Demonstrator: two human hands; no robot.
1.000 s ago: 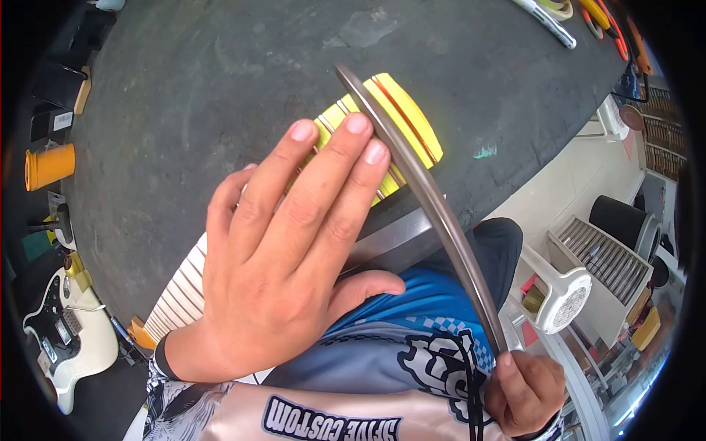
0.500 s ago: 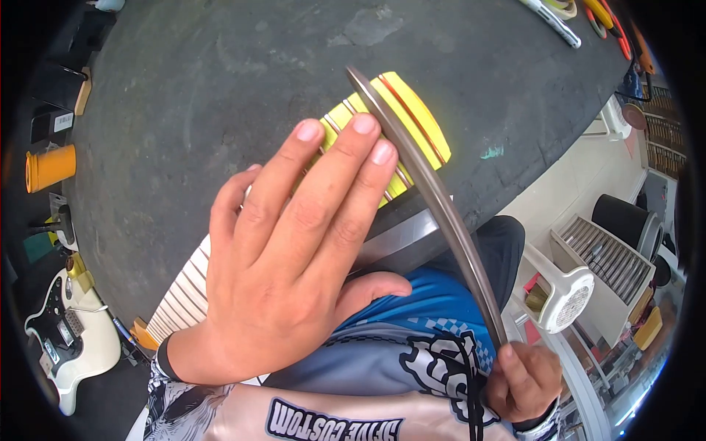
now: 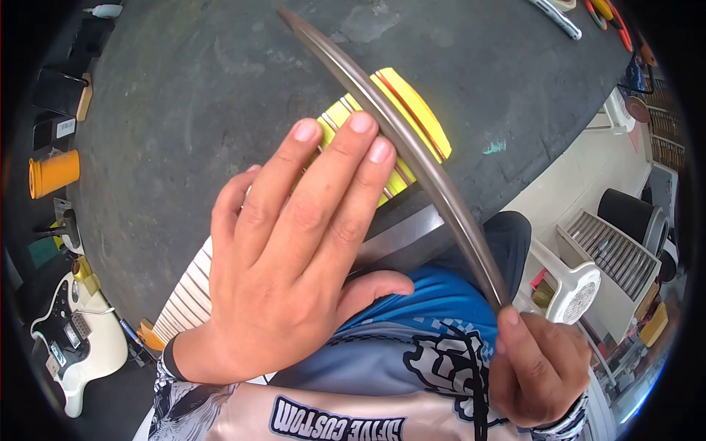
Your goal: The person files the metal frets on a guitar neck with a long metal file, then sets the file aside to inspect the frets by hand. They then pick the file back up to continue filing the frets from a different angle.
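A guitar neck with frets (image 3: 187,294) lies along the near edge of the dark bench, and yellow tape (image 3: 425,110) covers the spaces between frets at its upper end. My left hand (image 3: 294,235) rests flat over the neck, fingers stretched and fingertips on the taped part beside the file. Across a taped fret lies a long, dark, tapered file (image 3: 426,165), its pointed tip reaching past the neck over the bench. The near end of that file is in my right hand (image 3: 540,367), its fingers closed around it. Beneath my left palm, the middle of the neck is hidden.
On the left are an orange cup (image 3: 53,175) and a white electric guitar body (image 3: 81,338). A marker (image 3: 557,18) and pliers-like tools (image 3: 614,18) lie at the bench's top right. To the right stand a white stool (image 3: 577,290) and a slatted rack (image 3: 610,246).
My right hand has pushed the file forward, so its tip now reaches farther up and left beyond the neck. My left hand stays nearly still on the neck.
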